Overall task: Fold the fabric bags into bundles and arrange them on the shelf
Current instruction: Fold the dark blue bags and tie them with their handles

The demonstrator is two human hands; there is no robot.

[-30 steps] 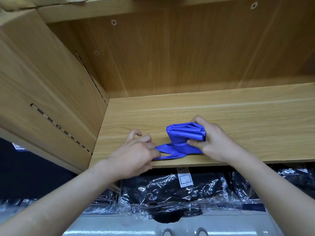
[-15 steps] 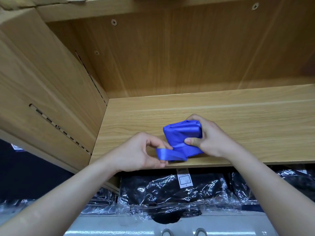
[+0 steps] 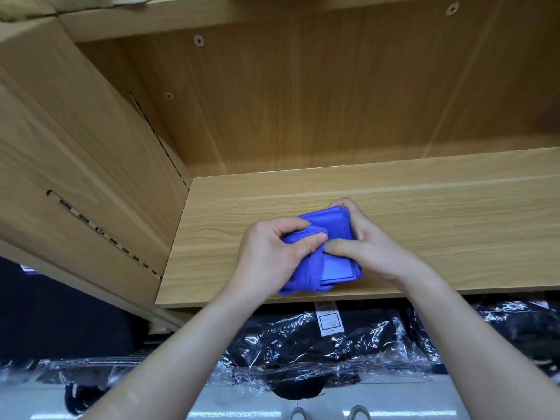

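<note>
Bag was a compact blue square bundle lying at the front edge of the shelf, its lower corner just over the lip. A strap of the same fabric ran across its left part; it looked like a wrap to lock the folds.

Left hand gripped the bundle's left side, fingers curled round it, thumb pressing the strap onto the top face. Right hand clamped the right side, fingers hooked over the far edge, index tip pressed down right beside the left thumb. The hands met at the strap.

My read: folding was done and the step was tying off. The next move needs the strap end tucked under the wrap while the right hand holds the folds compressed. The fabric looked slick, so it would likely spring open if released early. After that, slide it back into place on the shelf.

Below the shelf: black goods in clear wrap, white label
</note>
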